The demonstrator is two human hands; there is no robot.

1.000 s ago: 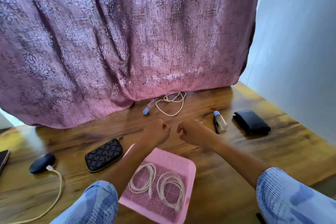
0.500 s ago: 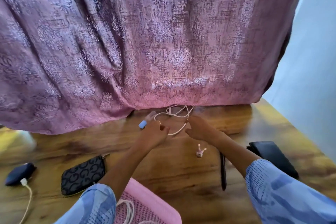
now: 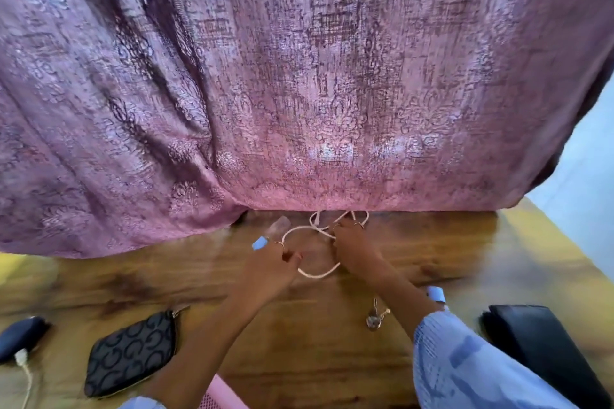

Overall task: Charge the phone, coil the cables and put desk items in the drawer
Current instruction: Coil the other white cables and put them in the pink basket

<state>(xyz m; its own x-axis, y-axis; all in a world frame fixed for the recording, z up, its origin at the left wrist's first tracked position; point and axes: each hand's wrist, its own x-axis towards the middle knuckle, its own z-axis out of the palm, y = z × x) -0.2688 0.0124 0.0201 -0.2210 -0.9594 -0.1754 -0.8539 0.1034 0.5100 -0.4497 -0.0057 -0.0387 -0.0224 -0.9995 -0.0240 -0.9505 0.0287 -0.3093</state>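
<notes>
White cable (image 3: 314, 271), loose, by curtain (image 3: 299, 76)

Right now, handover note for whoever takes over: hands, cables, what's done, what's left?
Left hand pinches the near loop of the loose white cable; right hand grips its tangle by the curtain.
Patterned pouch, keys and black wallet lie on the table; only a corner of the pink tray shows.
Left: coil this cable, stow the desk items. No drawer or phone in view.
</notes>
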